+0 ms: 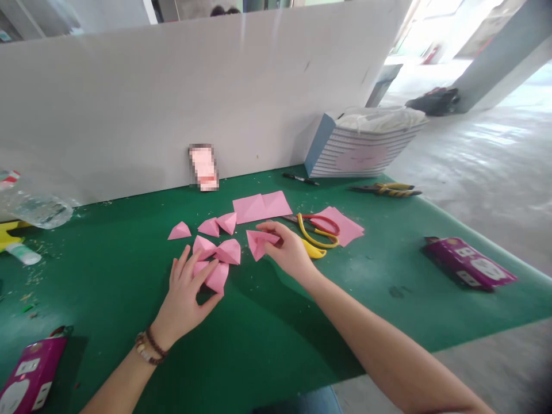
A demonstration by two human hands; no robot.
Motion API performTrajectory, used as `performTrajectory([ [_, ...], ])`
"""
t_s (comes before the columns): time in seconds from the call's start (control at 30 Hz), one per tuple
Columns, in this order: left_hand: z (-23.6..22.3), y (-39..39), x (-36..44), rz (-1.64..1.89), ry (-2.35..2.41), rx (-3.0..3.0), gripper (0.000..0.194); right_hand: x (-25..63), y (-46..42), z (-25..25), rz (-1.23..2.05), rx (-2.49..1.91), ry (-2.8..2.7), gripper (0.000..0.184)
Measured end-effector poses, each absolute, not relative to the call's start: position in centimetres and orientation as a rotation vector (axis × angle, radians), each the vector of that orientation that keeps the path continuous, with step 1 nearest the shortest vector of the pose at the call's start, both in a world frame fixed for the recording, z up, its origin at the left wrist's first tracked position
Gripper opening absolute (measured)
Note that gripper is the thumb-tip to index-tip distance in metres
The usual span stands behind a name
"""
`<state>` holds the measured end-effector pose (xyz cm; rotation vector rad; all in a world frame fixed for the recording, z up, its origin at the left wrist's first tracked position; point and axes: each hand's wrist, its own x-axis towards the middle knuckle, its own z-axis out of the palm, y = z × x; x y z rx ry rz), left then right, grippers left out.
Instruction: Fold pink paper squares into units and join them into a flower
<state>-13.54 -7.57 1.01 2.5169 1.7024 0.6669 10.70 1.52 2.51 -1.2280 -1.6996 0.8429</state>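
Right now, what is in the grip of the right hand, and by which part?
The right hand holds a folded pink paper piece by its end nearest the hand, pinched in the fingers.

The right hand [287, 250] pinches a folded pink paper piece [257, 244] just left of the yellow-handled scissors [313, 230]. Farther left of the scissors, the left hand [185, 293] spreads its fingers [186, 259] against more folded pink paper pieces [218, 278].
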Motion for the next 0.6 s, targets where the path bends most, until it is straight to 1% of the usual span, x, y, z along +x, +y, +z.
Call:
performTrajectory([
  [0.03, 1.7, -7.7, -13.2, 0.734, 1.692, 2.497, 0.055, 10.4, 0.9, 2.8, 0.979, -1.168, -1.627, 0.036],
  [0.1, 3.2, -8.1, -11.9, 0.947, 1.645, 2.359, 0.051, 9.8, -0.6, 3.4, 1.217, -1.056, -1.516, 0.031],
  [0.13, 3.9, -8.3, -11.2, 1.064, 1.638, 2.200, 0.051, 9.4, -1.3, 3.6, 1.294, -0.999, -1.500, 0.028],
  [0.17, 4.4, -8.3, -10.4, 1.106, 1.594, 2.012, 0.052, 9.1, -2.1, 3.7, 1.330, -0.948, -1.507, 0.025],
  [0.2, 4.7, -8.4, -9.6, 1.116, 1.531, 1.808, 0.051, 8.9, -2.8, 3.7, 1.329, -0.905, -1.515, 0.022],
  [0.27, 4.8, -8.3, -8.2, 1.087, 1.453, 1.514, 0.043, 8.4, -3.6, 3.5, 1.333, -0.872, -1.513, 0.018],
  [0.37, 4.0, -8.0, -7.1, 1.112, 1.447, 1.385, 0.030, 7.9, -4.1, 2.8, 1.382, -0.883, -1.500, 0.016],
  [0.43, 3.4, -7.8, -6.8, 1.138, 1.464, 1.355, 0.024, 7.7, -4.1, 2.4, 1.402, -0.875, -1.523, 0.015],
  [0.5, 3.0, -7.7, -6.9, 1.148, 1.467, 1.328, 0.022, 7.6, -4.2, 2.4, 1.371, -0.815, -1.589, 0.019],
  [0.6, 2.7, -7.6, -7.1, 1.187, 1.450, 1.238, 0.019, 7.8, -4.4, 2.8, 1.284, -0.701, -1.712, 0.030],
])
